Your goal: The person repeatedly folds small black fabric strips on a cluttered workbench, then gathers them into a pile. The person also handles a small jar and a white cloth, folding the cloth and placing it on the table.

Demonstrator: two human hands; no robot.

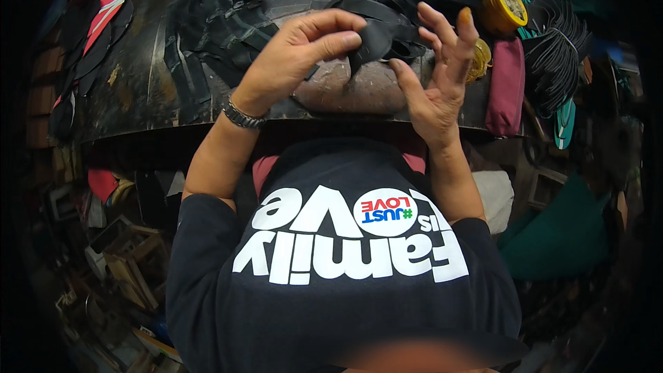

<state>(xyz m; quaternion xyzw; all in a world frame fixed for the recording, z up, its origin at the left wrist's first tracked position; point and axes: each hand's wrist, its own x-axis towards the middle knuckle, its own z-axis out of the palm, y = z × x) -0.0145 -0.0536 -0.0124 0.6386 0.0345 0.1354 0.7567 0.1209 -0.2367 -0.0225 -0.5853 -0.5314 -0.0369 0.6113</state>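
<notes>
My left hand [314, 48], with a metal watch [243, 116] on its wrist, pinches the edge of a curved black sheet piece [375, 41] between thumb and fingertips. The piece looks like thin leather or synthetic material. Just right of it, my right hand [442, 69] is raised with fingers apart and holds nothing. A yellowish-brown stain marks one of its fingertips. Below the black piece, at the table's near edge, lies a worn brown block [352, 93] with a rounded front. More black pieces lie behind both hands.
Black cut strips [207, 34] cover the left middle of the dark worktable [135, 100]. On the right are a yellow tub [503, 12], a smaller yellow container [479, 62], a maroon bundle [506, 90] and stacked black strips [556, 48]. Red-and-black pieces [103, 24] lie far left.
</notes>
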